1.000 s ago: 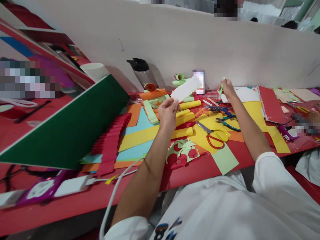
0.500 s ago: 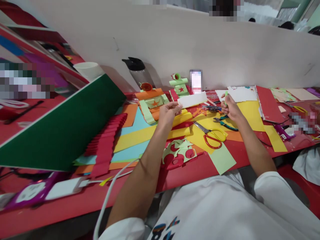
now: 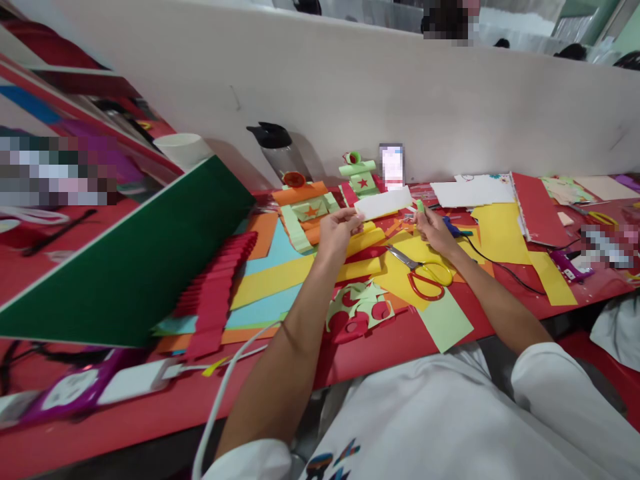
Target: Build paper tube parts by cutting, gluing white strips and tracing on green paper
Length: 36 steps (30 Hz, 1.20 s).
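My left hand (image 3: 340, 230) pinches the near end of a white paper strip (image 3: 385, 203) between thumb and fingers. To its right, my right hand (image 3: 434, 232) is closed on a small light-green paper piece (image 3: 420, 207) that sticks up above the thumb. The two hands are apart, with the far end of the strip close to the green piece. Yellow-and-red-handled scissors (image 3: 431, 280) lie below on yellow paper. Beneath my right hand, a blue tool (image 3: 451, 227) with a black cord is partly hidden. Yellow paper rolls (image 3: 367, 241) rest beside my left hand.
Two paper figures with stars, one orange and green (image 3: 311, 212), one green (image 3: 362, 181), stand at the back near a phone (image 3: 392, 165) and a bottle (image 3: 280, 150). A green board (image 3: 135, 260) leans at left. Green and red scraps (image 3: 357, 310) lie in front.
My right hand has moved left and slightly down with the green paper piece, nearer the white strip. It now covers the pliers. My left hand keeps its hold on the strip.
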Tool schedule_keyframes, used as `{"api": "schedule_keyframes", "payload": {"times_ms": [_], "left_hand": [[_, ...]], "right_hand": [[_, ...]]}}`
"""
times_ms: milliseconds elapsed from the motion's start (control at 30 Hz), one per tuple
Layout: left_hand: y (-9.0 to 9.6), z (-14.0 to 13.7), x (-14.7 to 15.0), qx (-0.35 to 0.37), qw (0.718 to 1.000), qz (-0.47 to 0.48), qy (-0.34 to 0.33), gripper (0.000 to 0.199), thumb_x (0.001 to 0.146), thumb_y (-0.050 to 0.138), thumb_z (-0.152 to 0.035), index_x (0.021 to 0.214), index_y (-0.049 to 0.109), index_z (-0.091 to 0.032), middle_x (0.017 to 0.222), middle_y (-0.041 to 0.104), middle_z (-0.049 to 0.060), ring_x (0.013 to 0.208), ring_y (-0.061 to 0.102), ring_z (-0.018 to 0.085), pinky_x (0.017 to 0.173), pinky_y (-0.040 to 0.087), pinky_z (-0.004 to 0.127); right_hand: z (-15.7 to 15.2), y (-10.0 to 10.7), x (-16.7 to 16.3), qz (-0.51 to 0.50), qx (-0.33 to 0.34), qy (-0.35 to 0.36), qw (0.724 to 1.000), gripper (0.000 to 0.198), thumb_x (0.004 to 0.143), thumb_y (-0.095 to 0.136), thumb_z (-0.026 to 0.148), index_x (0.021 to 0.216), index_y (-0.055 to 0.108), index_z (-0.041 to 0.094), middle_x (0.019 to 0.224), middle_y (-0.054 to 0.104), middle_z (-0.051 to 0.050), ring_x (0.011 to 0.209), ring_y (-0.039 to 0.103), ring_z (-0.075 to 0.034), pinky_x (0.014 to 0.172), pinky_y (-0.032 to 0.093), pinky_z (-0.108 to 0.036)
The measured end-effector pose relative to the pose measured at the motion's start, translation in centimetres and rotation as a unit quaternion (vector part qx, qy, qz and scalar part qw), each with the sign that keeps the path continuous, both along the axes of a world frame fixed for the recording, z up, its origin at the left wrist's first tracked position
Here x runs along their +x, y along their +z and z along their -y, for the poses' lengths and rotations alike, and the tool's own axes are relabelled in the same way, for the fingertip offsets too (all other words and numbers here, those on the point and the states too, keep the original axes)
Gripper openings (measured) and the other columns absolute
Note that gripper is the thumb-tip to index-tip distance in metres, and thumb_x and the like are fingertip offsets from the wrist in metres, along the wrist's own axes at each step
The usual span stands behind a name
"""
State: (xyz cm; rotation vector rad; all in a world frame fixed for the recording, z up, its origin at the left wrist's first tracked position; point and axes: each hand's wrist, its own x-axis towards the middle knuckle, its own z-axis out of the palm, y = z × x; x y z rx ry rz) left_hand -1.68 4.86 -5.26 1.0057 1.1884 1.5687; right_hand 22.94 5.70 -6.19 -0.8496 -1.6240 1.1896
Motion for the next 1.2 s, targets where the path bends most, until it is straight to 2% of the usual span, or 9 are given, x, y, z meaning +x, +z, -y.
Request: {"api": "schedule_keyframes", "payload": {"times_ms": [100,233,567,667,767,867,967,1067,1200], "left_hand": [[0.0,0.0,0.0,-0.003,1.000,0.012,0.003,0.027,0.056,0.086,-0.027,0.075,0.069,-0.017,0.064,0.059,-0.001,0.060,0.054,0.011,0.062,0.049,0.025],[0.0,0.1,0.2,0.002,1.000,0.014,-0.006,0.029,0.054,0.087,-0.028,0.074,0.070,-0.016,0.063,0.059,-0.002,0.058,0.052,0.010,0.062,0.049,0.025],[-0.3,0.2,0.9,-0.004,1.000,0.000,-0.012,0.036,0.050,0.089,-0.034,0.075,0.069,-0.016,0.062,0.058,-0.002,0.057,0.053,0.010,0.063,0.048,0.026],[-0.4,0.1,1.0,0.000,1.000,-0.004,-0.014,0.033,0.051,0.088,-0.034,0.073,0.069,-0.017,0.061,0.058,-0.002,0.057,0.053,0.011,0.062,0.047,0.026],[-0.4,0.1,1.0,-0.007,1.000,-0.008,-0.016,0.034,0.051,0.089,-0.033,0.073,0.069,-0.017,0.060,0.058,-0.002,0.057,0.054,0.011,0.061,0.047,0.026],[-0.4,0.1,1.0,-0.009,1.000,-0.008,-0.019,0.037,0.049,0.091,-0.033,0.073,0.069,-0.017,0.061,0.059,-0.002,0.057,0.053,0.011,0.061,0.046,0.026],[-0.3,0.4,1.1,-0.010,0.999,-0.004,-0.037,0.038,0.049,0.093,-0.034,0.074,0.071,-0.016,0.062,0.059,-0.002,0.059,0.052,0.010,0.062,0.046,0.026],[-0.2,0.9,1.6,-0.010,0.998,0.015,-0.058,0.037,0.050,0.093,-0.034,0.075,0.072,-0.016,0.067,0.061,-0.001,0.060,0.052,0.010,0.066,0.048,0.027],[-0.1,1.7,3.0,-0.015,0.994,0.002,-0.107,0.033,0.054,0.092,-0.035,0.073,0.072,-0.016,0.070,0.063,0.001,0.063,0.054,0.011,0.068,0.049,0.028]], "right_hand": [[-0.2,-0.4,-0.2,-0.001,-0.009,0.023,1.000,0.054,0.094,0.055,0.078,0.091,0.053,0.024,0.065,0.035,0.007,0.054,0.032,-0.011,0.050,0.028,-0.025],[-0.2,-0.2,-0.1,-0.011,-0.009,0.000,1.000,0.052,0.096,0.055,0.075,0.086,0.046,0.025,0.065,0.033,0.007,0.052,0.026,-0.010,0.047,0.021,-0.024],[0.0,0.1,-0.3,-0.096,-0.065,0.023,0.993,0.054,0.091,0.064,0.076,0.085,0.039,0.028,0.064,0.033,0.010,0.046,0.021,-0.008,0.041,0.018,-0.024],[0.0,-0.1,-0.5,-0.095,-0.061,0.021,0.993,0.053,0.092,0.059,0.078,0.088,0.043,0.028,0.066,0.042,0.008,0.048,0.033,-0.009,0.043,0.029,-0.024],[0.2,0.0,-0.5,-0.098,-0.070,0.009,0.993,0.052,0.093,0.054,0.080,0.092,0.050,0.028,0.071,0.055,0.004,0.060,0.054,-0.013,0.051,0.045,-0.026],[0.4,0.4,-0.4,-0.094,-0.077,-0.003,0.993,0.048,0.095,0.057,0.075,0.091,0.056,0.027,0.071,0.059,0.001,0.071,0.064,-0.016,0.057,0.052,-0.028],[0.3,1.1,0.1,-0.098,-0.037,-0.022,0.994,0.048,0.095,0.058,0.074,0.090,0.062,0.026,0.077,0.062,-0.002,0.078,0.066,-0.018,0.063,0.056,-0.030],[0.2,2.0,0.9,-0.097,0.054,-0.058,0.992,0.052,0.092,0.059,0.078,0.085,0.065,0.026,0.081,0.061,-0.003,0.076,0.061,-0.018,0.067,0.055,-0.033],[1.0,3.7,1.7,-0.033,0.137,-0.123,0.982,0.052,0.087,0.064,0.078,0.084,0.069,0.027,0.079,0.059,-0.003,0.075,0.057,-0.019,0.069,0.053,-0.036]]}}
